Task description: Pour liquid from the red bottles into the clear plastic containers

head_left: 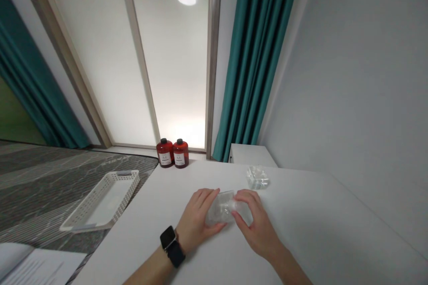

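A clear, crinkled plastic packet is on or just above the white tabletop, gripped between the fingers of the left hand and right hand. Handling appears under way, completion indeterminate; long axis roughly nine-to-three o'clock, facing undetermined. Untouched clear plastic-wrapped block: between one and two o'clock.

The clear packet looks like glossy plastic, the tabletop smooth and matt, the curtain matt cloth.
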Available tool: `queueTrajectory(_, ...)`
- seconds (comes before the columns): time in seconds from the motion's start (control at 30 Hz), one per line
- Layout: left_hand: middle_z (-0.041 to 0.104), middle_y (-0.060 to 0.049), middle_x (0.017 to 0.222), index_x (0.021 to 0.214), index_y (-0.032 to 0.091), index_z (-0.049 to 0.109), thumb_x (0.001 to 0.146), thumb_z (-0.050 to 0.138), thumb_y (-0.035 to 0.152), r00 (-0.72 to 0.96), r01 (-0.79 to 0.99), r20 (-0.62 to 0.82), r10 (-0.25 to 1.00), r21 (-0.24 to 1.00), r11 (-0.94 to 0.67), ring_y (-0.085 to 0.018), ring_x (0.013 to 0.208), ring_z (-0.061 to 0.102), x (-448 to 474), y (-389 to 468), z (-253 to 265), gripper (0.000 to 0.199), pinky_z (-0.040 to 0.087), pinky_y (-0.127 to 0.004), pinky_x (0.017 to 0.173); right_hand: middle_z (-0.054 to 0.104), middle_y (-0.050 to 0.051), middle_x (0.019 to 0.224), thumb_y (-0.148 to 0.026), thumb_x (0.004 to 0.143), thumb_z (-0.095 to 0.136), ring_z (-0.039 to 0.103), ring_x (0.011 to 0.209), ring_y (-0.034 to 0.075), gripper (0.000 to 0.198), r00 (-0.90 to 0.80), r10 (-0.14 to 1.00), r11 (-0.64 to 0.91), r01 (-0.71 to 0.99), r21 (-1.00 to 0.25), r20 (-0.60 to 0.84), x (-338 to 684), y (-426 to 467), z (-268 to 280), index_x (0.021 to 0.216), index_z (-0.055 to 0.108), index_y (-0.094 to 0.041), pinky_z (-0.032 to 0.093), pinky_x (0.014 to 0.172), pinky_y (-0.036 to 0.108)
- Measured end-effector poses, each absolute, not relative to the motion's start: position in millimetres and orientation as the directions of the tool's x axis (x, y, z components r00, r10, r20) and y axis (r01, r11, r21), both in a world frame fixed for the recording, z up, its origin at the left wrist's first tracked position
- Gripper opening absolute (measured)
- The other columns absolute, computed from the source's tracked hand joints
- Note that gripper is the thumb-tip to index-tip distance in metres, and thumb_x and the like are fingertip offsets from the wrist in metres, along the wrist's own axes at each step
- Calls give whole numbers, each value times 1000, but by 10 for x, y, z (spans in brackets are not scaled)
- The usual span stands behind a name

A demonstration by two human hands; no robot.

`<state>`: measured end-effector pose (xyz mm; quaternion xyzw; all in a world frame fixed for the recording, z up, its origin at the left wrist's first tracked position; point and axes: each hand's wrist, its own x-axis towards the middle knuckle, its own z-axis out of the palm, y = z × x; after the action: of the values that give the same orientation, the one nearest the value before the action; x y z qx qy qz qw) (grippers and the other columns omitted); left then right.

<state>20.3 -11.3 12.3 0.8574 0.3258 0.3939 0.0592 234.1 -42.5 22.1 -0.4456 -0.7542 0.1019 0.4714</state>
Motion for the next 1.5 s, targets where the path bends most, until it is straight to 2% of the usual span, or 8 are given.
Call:
queueTrajectory(0.3, 57, -16, 121, 142, 19, 34, 87, 67, 42, 589, 384, 633, 502, 327, -864, -31, 110, 54, 121, -124, 199, 68, 48, -47, 93, 58, 6, 112, -12, 87, 51, 47, 120, 24, 27, -296, 796, 599, 510, -618, 527, 2307, -498, 367, 109, 54, -26, 40, 103, 42)
queueTrajectory(0.73, 59, -8, 106, 135, 23, 44, 88, 48, 68, 611, 98, 464, 642, 760, -642, -24, 93, 56, 177, -212, 154, 65, 47, -38, 83, 53, 6, 122, -18, 85, 57, 50, 121, 24, 29, -322, 878, 468, 435, -769, 353, 2450, -599, 466, 112, 53, -27, 39, 106, 42)
queueTrajectory(0.8, 59, -10, 113, 133, 22, 44, 88, 54, 63, 569, 100, 432, 700, 808, -580, -26, 101, 56, 205, -207, 126, 62, 46, -40, 90, 50, 8, 129, -25, 84, 61, 47, 124, 25, 46, -213, 902, 430, 407, -806, 374, 2408, -565, 362, 127, 45, -29, 37, 108, 46)
queueTrajectory(0.9, 57, -12, 120, 129, 20, 44, 86, 62, 57, 478, 77, 380, 792, 880, -469, -28, 111, 55, 242, -183, 94, 60, 43, -45, 99, 35, 11, 146, -35, 79, 68, 36, 136, 28, 89, -106, 906, 422, 274, -864, 409, 2316, -516, 187, 149, 13, -29, 32, 112, 50)
queueTrajectory(0.97, 56, -13, 120, 126, 18, 44, 84, 64, 58, 424, 36, 354, 834, 913, -406, -29, 113, 55, 255, -163, 84, 61, 44, -47, 99, 39, 12, 144, -35, 78, 68, 40, 133, 28, 93, -104, 922, 387, 242, -890, 373, 2265, -492, 108, 150, 8, -28, 33, 111, 51)
queueTrajectory(1.17, 57, -15, 121, 125, 18, 46, 74, 71, 65, 390, -34, 353, 851, 929, -370, -31, 113, 56, 231, -133, 103, 73, 45, -48, 99, 49, 11, 138, -27, 78, 64, 50, 125, 28, 72, -69, 966, 258, 305, -917, 249, 2212, -457, 69, 142, 30, -27, 37, 106, 53)
queueTrajectory(1.33, 46, -15, 135, 140, 21, 36, 89, 50, 65, 335, 41, 480, 811, 852, -521, -31, 123, 48, 180, -138, 157, 68, 42, -49, 101, 50, 9, 133, -23, 73, 67, 53, 122, 27, 81, -13, 960, 267, 337, -903, 279, 2122, -509, 33, 143, 26, -29, 38, 106, 52)
queueTrajectory(1.5, 58, -9, 109, 124, 20, 51, 88, 64, 47, 245, 87, 505, 827, 838, -538, -24, 105, 55, 120, -130, 222, 47, 43, -42, 97, 50, 8, 128, -18, 69, 69, 55, 117, 26, 90, -36, 937, 331, 411, -849, 347, 2015, -573, -68, 146, 24, -30, 43, 103, 48)
